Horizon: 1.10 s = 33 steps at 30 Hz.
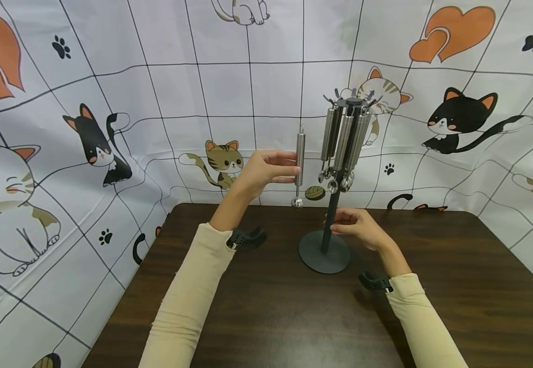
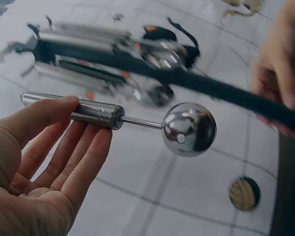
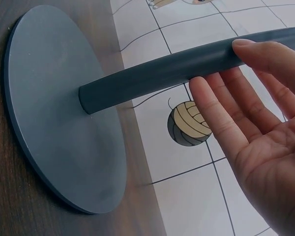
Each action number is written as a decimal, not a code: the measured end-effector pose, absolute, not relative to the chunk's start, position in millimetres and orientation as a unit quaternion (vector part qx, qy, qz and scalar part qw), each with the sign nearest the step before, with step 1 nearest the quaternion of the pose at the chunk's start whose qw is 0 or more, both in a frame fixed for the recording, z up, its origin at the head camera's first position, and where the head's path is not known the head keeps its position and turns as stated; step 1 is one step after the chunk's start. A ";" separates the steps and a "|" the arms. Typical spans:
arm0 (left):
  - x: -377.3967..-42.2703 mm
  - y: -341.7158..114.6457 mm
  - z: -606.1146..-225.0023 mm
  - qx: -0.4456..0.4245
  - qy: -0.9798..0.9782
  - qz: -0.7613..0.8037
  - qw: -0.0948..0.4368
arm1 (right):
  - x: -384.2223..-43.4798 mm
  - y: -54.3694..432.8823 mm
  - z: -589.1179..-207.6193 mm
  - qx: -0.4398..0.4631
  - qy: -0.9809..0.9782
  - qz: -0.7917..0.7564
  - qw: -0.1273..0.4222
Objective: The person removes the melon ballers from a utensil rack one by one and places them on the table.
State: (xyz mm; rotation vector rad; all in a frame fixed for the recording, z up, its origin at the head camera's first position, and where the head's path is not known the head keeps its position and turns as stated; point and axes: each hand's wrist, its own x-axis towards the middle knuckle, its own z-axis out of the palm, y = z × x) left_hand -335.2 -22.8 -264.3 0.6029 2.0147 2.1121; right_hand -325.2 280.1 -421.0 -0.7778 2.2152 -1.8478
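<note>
My left hand [image 1: 268, 169] holds a steel melon baller [image 1: 301, 148] upright, left of the rack, with the scoop end down. In the left wrist view thumb and fingertips pinch its cylindrical handle [image 2: 96, 112]; its round scoop [image 2: 189, 129] has a small hole. Low on the dark utensil stand, my right hand [image 1: 357, 226] holds the pole [image 3: 162, 73] between thumb and fingers, above the round base [image 1: 312, 251]. Several steel-handled utensils [image 1: 343, 143] hang from the hooks at the stand's top, their lower ends bunched together.
The stand is on a dark wooden table [image 1: 266, 296], toward its back edge. Behind the table hangs a white sheet [image 1: 275, 87] with a grid and cartoon cats. A dark band [image 1: 248, 237] is on the left wrist and another [image 1: 374, 281] on the right.
</note>
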 end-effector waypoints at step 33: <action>-372.6 -153.5 -423.5 0.023 0.739 0.666 0.103 | -323.0 280.1 -419.7 -0.255 0.733 -0.625 0.084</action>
